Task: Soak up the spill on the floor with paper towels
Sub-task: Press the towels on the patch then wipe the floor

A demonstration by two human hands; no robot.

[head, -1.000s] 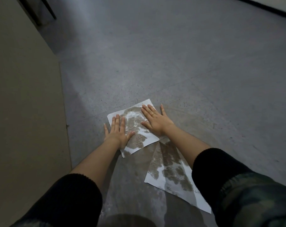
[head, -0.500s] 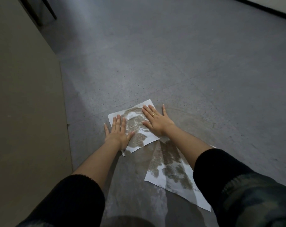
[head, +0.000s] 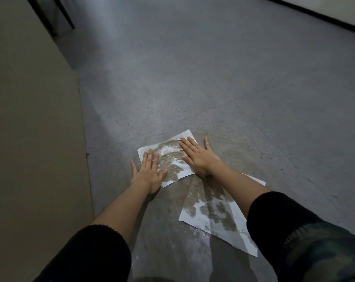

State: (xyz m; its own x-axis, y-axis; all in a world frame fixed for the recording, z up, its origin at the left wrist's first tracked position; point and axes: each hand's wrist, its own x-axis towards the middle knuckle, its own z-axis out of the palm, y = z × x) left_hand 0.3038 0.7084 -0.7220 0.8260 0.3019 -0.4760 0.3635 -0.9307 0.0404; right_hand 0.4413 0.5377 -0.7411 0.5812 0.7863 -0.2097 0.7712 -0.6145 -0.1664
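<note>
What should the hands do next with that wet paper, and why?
Probably lift the far paper towel and fetch a dry one. Both flat hands, left hand and right hand, press it, and brown stain covers most of it, while wet floor shines nearer.

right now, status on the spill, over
Left hand and right hand flat, pressing far paper towel. Near paper towel blotched, untouched. Wet floor between them; nothing in the way.

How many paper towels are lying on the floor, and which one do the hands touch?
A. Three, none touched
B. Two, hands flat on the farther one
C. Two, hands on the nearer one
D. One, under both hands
B: the left hand and right hand press flat on the farther towel; the nearer towel lies untouched.
</note>
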